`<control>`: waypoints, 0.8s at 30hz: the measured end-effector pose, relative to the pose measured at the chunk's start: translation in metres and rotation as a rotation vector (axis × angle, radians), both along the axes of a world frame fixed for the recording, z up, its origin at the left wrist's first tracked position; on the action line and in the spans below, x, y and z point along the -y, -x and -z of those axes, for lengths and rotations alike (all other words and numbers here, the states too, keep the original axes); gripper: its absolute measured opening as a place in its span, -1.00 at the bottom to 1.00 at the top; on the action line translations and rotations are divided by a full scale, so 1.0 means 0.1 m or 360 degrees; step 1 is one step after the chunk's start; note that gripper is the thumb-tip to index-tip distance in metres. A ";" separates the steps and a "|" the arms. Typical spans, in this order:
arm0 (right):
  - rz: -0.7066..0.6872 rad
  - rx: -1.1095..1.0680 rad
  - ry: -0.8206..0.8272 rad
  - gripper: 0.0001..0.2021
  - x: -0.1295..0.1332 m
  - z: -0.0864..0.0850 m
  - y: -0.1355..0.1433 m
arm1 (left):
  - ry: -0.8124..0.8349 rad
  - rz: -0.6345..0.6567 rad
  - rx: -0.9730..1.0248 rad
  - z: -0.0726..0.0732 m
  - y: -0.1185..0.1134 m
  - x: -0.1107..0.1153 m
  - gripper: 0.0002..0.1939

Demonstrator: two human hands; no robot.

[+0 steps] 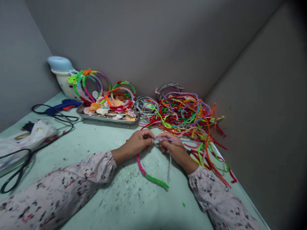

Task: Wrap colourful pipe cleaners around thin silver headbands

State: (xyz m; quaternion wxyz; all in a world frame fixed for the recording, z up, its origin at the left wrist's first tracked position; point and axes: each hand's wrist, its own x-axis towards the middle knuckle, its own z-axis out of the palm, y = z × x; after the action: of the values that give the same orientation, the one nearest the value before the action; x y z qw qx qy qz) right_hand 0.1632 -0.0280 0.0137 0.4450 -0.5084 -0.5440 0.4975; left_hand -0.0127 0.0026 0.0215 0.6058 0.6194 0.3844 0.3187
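Note:
My left hand (136, 144) is closed in a pinch near the middle of the table. Below it hangs a curved band (142, 168) wrapped in pink and then green pipe cleaner, its upper part hidden by my fingers. A thin lavender pipe cleaner (170, 139) spans the small gap between both hands. My right hand (175, 150) pinches it, and its tail runs on to the right. A pale grey strand (169, 166) hangs down beside my right hand; where it joins the band is hidden.
A metal tray (107, 120) holds shells and several wrapped headbands. Beside it lie coiled grey wires (144, 110) and a tangled heap of coloured pipe cleaners (187, 111). At left are a blue glue gun (62, 106), a black cable (31, 153), a plastic bag (40, 135) and a blue-lidded container (64, 83).

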 end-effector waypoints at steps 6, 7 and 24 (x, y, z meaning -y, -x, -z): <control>-0.0018 -0.0038 0.0022 -0.83 -0.01 -0.02 0.00 | -0.0012 -0.0012 0.0041 -0.01 0.00 0.01 -0.86; -0.0022 -0.0050 0.0028 -0.82 -0.01 -0.02 -0.01 | -0.0018 -0.0010 0.0042 -0.02 0.00 0.02 -0.85; 0.0030 -0.0048 0.0059 -0.80 -0.05 0.01 0.00 | -0.0030 -0.0018 0.0016 0.01 0.00 0.01 -0.88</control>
State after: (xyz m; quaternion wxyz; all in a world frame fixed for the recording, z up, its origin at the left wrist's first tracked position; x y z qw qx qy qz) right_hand 0.1629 -0.0231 0.0122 0.4483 -0.5141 -0.5232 0.5109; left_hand -0.0122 0.0018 0.0203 0.6000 0.6212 0.3820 0.3288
